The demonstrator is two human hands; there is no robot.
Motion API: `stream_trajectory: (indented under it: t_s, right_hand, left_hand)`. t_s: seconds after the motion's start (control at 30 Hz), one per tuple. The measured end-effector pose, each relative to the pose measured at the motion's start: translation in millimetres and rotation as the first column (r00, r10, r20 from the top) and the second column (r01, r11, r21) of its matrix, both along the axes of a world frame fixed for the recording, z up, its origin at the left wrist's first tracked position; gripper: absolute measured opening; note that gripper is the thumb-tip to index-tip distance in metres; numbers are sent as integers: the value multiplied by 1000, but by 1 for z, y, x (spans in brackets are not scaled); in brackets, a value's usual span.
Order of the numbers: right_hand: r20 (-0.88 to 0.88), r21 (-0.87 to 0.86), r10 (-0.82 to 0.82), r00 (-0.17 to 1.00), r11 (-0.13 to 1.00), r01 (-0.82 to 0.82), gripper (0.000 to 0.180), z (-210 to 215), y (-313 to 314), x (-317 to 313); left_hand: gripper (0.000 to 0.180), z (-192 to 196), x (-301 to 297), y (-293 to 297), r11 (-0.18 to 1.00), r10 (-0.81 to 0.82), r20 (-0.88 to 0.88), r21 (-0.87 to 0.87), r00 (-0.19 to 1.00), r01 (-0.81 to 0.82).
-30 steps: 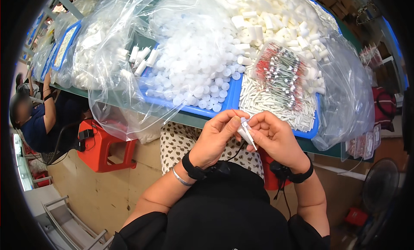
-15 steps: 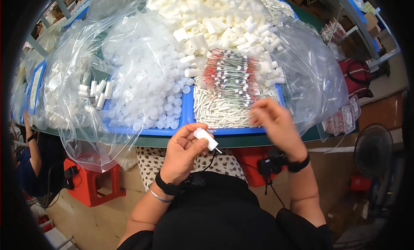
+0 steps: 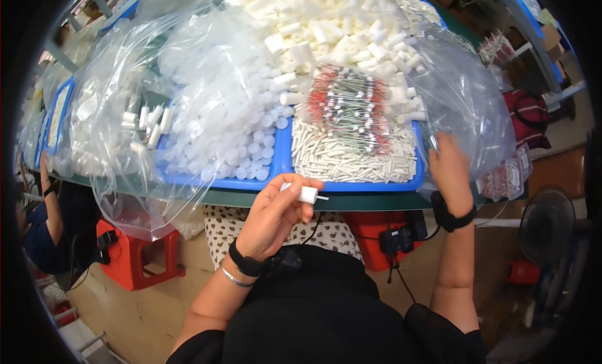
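Observation:
My left hand pinches a small white cylinder between thumb and fingers, just above the table's front edge. A thin white pin sticks out of the cylinder's right end. My right hand is farther right, beside the blue tray and next to a clear plastic bag. Motion smears its fingers, so whether anything is in them does not show. Between the hands, short thin white sticks fill a blue tray. On them rests a clear box with red-and-grey wired parts.
Translucent round caps heap up in the left tray section, partly under clear plastic. Behind lie many larger white cylinders. Several white pinned cylinders sit at left. A red stool, a fan and another person's arm flank the table.
My right hand has moved right, from over the tray of sticks to beside it. My left hand has turned the white cylinder so its pin points right. The view has shifted slightly.

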State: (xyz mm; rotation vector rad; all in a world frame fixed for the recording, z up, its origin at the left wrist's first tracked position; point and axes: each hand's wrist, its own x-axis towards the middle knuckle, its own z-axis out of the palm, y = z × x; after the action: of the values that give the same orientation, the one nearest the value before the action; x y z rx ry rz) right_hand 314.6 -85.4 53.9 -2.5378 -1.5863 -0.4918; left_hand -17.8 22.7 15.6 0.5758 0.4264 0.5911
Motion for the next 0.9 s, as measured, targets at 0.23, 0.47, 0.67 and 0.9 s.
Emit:
stream_trajectory:
  t_s: [0.23, 0.47, 0.67, 0.9]
  right_hand:
    - [-648, 265, 622, 438, 724, -636, 39, 31, 19, -123]
    - [-669, 305, 639, 381, 703, -643, 39, 12, 28, -158]
    - [-704, 360, 599, 381, 764, -535, 29, -9, 27, -168]
    - [-612, 489, 747, 259, 615, -619, 25, -23, 29, -179]
  left_hand:
    - [25, -4, 4, -6, 999, -10, 31, -38, 999, 11]
    - [20, -7, -1, -10, 990, 104, 17, -97, 994, -102]
    - [19, -17, -1, -21, 915, 288, -171, 338, 942, -218]
    - [36, -19, 3, -29, 885, 109, 36, 452, 993, -113]
